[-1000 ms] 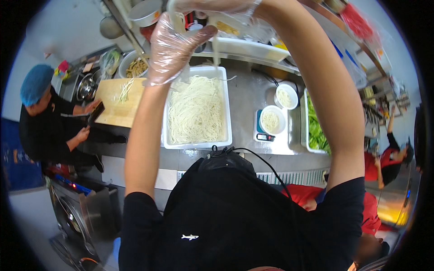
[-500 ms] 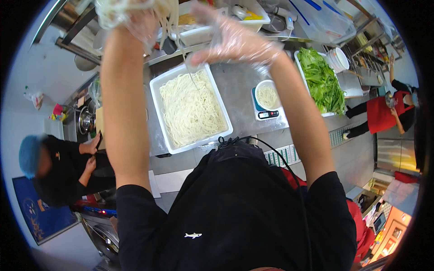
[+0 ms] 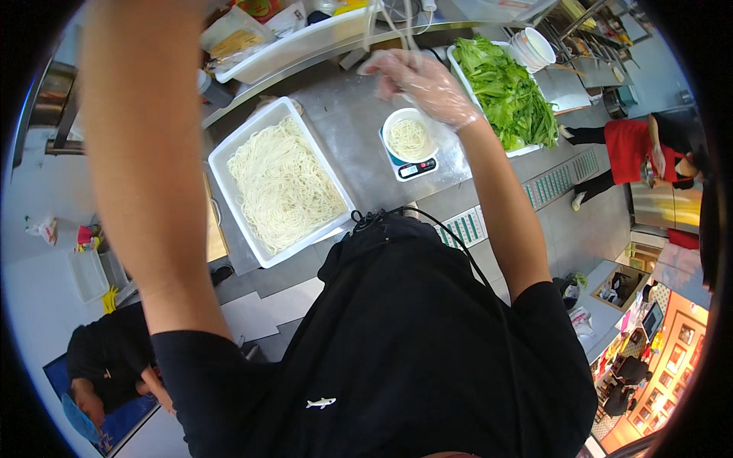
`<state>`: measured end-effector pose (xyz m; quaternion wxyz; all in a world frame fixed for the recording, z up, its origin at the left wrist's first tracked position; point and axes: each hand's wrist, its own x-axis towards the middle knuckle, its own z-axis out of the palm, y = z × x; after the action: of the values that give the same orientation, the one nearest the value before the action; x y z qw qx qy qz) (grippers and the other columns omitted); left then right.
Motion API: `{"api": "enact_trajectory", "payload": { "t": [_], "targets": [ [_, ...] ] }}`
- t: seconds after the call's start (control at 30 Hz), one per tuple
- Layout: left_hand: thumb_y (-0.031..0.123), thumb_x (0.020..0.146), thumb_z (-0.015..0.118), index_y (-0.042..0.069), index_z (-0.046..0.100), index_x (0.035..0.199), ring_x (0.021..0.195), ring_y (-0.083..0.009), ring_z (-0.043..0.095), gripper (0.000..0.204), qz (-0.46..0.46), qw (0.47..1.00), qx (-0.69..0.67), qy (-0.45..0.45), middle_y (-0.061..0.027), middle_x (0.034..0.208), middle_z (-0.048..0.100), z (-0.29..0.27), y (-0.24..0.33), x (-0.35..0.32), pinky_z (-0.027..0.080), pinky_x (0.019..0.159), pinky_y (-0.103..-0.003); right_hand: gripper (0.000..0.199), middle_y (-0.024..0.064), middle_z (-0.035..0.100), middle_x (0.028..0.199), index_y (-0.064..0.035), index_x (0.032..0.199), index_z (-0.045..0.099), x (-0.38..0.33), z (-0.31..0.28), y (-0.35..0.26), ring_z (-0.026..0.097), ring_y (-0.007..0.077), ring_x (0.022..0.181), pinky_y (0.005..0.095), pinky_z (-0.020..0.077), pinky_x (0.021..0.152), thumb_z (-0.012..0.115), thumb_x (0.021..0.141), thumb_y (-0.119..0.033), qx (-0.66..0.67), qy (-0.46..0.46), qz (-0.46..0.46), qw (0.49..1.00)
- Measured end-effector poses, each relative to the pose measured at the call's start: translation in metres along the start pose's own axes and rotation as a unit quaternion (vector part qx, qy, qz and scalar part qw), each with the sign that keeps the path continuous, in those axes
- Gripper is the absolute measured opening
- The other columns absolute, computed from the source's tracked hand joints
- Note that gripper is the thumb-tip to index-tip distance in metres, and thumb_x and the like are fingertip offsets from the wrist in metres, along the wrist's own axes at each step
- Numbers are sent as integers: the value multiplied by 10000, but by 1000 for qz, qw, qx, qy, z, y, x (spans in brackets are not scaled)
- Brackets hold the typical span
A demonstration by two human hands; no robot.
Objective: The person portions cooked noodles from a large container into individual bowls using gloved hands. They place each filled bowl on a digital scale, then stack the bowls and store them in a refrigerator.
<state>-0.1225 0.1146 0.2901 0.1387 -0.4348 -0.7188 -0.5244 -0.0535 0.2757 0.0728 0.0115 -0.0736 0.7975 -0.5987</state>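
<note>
My right hand (image 3: pixel 427 85), in a clear plastic glove, hovers above and beyond a white bowl (image 3: pixel 388 145). Its fingers are loosely bent and apart, with no grip on anything visible. Pale noodle strands (image 3: pixel 398 27) dangle from the top edge and come down close to its fingers. The bowl contains a small portion of noodles (image 3: pixel 411 139) and rests on a small digital scale (image 3: pixel 418 169). Only my left forearm (image 3: pixel 149 153) shows; that hand is beyond the top edge. Right of this forearm lies a white tray (image 3: pixel 233 221) with a mass of noodles (image 3: pixel 282 183).
Leafy greens (image 3: pixel 508 91) fill a white tray beyond my right hand, beside stacked white tubs (image 3: pixel 532 49). A white bin (image 3: pixel 294 46) of packets stands at the back. One person (image 3: pixel 107 351) is at lower left, another in a red apron (image 3: pixel 637 149) at right.
My left hand, earlier at the top with a bunch of noodles, has gone out of the picture. My right hand has shifted right and down, nearer the bowl. The view has turned.
</note>
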Motion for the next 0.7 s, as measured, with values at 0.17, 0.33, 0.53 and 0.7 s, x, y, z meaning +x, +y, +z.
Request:
{"api": "enact_trajectory", "payload": {
  "t": [0.17, 0.33, 0.53, 0.7],
  "targets": [
    [382, 1020, 595, 95, 664, 818, 667, -179, 585, 358, 11, 982, 163, -92, -91, 745, 597, 110, -67, -20, 498, 648, -358, 401, 24, 669, 870, -15, 1207, 691, -54, -65, 100, 650, 97, 800, 253, 555, 776, 529, 1086, -361, 41, 45, 165, 984],
    [473, 973, 693, -5, 652, 839, 649, -235, 583, 498, -167, 982, 71, -58, -155, 706, 627, 183, -171, -105, 470, 625, -397, 425, 59, 714, 958, -12, 1250, 665, -49, -43, 168, 679, 128, 825, 293, 587, 778, 510, 1096, -377, 92, -10, 214, 972],
    [180, 951, 758, 33, 680, 858, 717, -72, 535, 191, -317, 935, -158, 16, 30, 747, 610, 275, -192, -182, 446, 625, -280, 327, 110, 750, 969, 18, 1189, 678, -63, -34, 234, 676, 155, 798, 332, 556, 742, 519, 1059, -236, -12, 18, 264, 964],
    [178, 916, 742, 16, 671, 931, 793, -220, 704, 177, -554, 641, -512, 144, -103, 874, 716, 308, -264, -265, 556, 746, -348, 333, 200, 748, 1077, -17, 1197, 685, -70, -25, 268, 719, 342, 1001, 419, 546, 902, 654, 924, -205, -135, 15, 276, 951]
  ]
}}
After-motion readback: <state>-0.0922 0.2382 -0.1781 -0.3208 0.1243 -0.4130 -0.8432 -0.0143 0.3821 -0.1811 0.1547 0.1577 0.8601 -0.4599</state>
